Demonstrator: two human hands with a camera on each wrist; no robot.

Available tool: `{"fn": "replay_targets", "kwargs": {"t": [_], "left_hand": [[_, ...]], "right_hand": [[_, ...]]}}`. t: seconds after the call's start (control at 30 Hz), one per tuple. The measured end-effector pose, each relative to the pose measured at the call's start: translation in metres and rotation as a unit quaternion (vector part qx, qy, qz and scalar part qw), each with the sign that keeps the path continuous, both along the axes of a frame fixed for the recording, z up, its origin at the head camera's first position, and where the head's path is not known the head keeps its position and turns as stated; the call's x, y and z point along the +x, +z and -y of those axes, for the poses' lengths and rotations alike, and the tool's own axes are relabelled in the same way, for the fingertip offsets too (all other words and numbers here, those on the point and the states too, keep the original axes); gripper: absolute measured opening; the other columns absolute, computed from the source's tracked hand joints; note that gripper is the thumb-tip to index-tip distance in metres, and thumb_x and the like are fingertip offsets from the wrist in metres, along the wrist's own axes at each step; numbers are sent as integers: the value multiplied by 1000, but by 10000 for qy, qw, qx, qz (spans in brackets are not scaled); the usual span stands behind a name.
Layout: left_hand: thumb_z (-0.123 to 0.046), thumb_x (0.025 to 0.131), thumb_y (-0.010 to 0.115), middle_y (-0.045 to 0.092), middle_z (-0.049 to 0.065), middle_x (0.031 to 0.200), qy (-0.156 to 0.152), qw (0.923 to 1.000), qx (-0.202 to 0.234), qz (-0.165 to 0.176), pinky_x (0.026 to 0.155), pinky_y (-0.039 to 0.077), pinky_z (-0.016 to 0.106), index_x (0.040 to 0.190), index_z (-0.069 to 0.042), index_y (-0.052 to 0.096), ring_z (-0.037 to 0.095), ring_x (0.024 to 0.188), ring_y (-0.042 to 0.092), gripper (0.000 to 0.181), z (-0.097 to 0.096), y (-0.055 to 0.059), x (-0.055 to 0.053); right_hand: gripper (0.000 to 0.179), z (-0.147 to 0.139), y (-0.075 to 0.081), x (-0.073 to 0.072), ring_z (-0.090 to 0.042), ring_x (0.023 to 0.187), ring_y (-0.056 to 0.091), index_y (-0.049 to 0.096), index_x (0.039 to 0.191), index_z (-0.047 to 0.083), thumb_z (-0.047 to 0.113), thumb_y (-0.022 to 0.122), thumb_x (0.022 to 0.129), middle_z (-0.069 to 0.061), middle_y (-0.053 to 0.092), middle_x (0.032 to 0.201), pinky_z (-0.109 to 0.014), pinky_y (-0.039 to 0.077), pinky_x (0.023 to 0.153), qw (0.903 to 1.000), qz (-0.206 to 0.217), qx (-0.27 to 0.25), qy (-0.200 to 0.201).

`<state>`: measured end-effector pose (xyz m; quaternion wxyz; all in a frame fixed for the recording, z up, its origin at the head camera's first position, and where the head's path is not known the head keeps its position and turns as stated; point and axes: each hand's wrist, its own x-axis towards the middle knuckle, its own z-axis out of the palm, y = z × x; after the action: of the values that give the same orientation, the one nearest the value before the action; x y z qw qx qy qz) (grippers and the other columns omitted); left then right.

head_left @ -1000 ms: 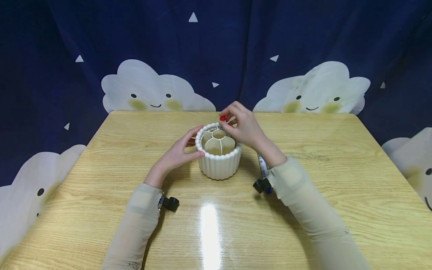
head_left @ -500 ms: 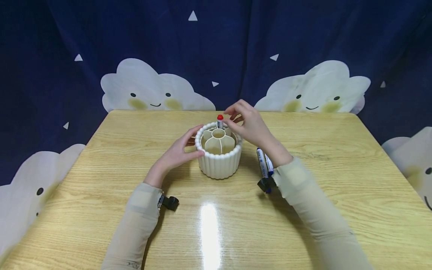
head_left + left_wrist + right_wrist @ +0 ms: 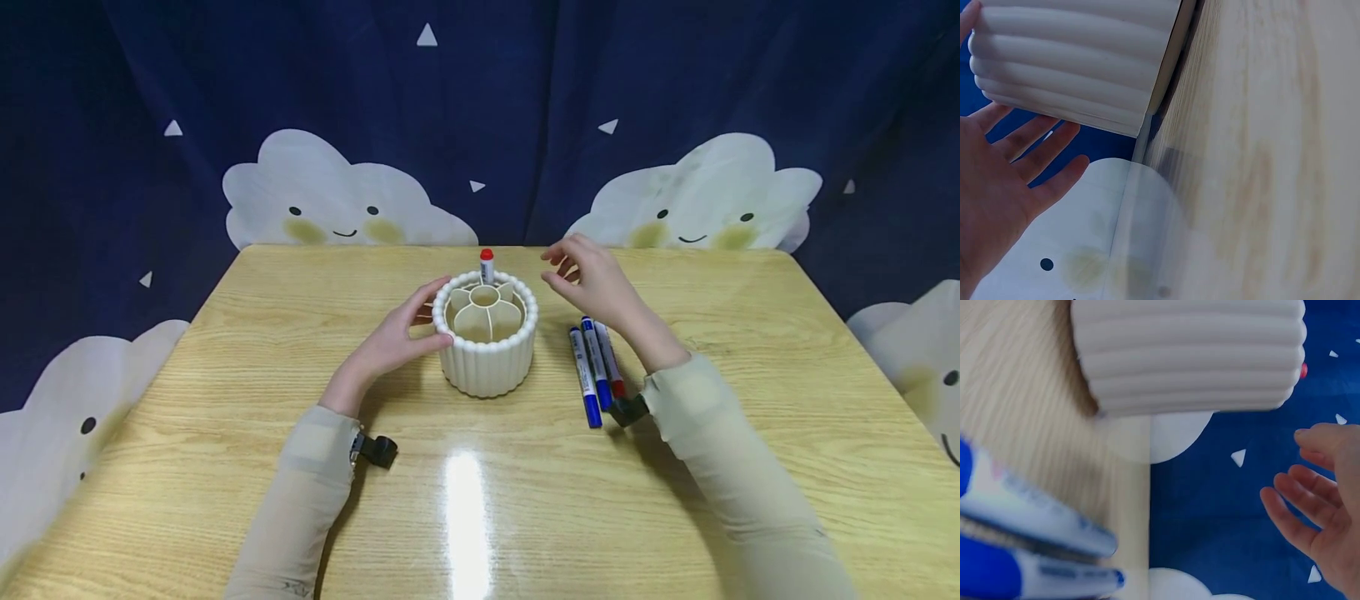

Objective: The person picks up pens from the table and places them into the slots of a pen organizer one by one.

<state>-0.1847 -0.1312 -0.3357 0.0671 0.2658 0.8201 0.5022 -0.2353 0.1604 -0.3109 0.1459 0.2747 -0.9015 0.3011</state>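
Note:
A cream ribbed pen holder (image 3: 487, 358) with a beaded rim and inner dividers stands upright on the table. My left hand (image 3: 393, 337) holds its left side, thumb at the front of the rim and fingers reaching round behind; the left wrist view shows those fingers (image 3: 1041, 150) spread along the ribbed wall. One red-capped marker (image 3: 487, 265) stands in a back compartment, its lower part hidden. Right of the holder, my right hand (image 3: 596, 279) hovers with loosely bent fingers and nothing between them. Beneath that forearm lie two blue-capped markers (image 3: 585, 375) and a red-capped one (image 3: 610, 358), side by side.
The wooden table (image 3: 225, 400) reaches back to a dark blue curtain (image 3: 510, 100) printed with clouds and triangles. Small black wrist cameras sit at the left cuff (image 3: 378, 452) and the right cuff (image 3: 628, 410).
My right hand has let go of the red-capped marker, which stays standing in the holder, and has drawn back to the right. The lying markers are now uncovered. My left hand stays put.

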Motion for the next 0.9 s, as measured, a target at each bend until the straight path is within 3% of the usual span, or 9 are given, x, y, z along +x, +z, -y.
{"fn": "replay_targets", "kwargs": {"t": [0.33,0.67,0.9], "left_hand": [[-12,82,63,41,19,134,-45,10000,79,-38,101,35,50,144,-9,22,34,117,46,74,0,-1,-2],[-13,82,63,42,19,132,-52,9999,121,49,101,36,50,144,-10,22,34,116,46,75,1,0,-1],[-13,82,63,41,19,133,-80,9999,125,-1,101,36,49,144,-8,22,36,117,45,74,0,0,-1]], "right_hand": [[27,-23,-19,-1,-24,84,59,59,109,4,18,60,86,-13,59,103,-37,50,74,9940,869,595,-306],[40,-46,-28,-1,-32,92,58,52,120,-1,19,58,86,-20,57,110,-43,48,78,9753,1762,1252,-466],[43,-59,-33,3,-34,91,57,49,120,-6,17,57,85,-24,59,104,-45,47,78,9671,1893,1648,-421]]}}
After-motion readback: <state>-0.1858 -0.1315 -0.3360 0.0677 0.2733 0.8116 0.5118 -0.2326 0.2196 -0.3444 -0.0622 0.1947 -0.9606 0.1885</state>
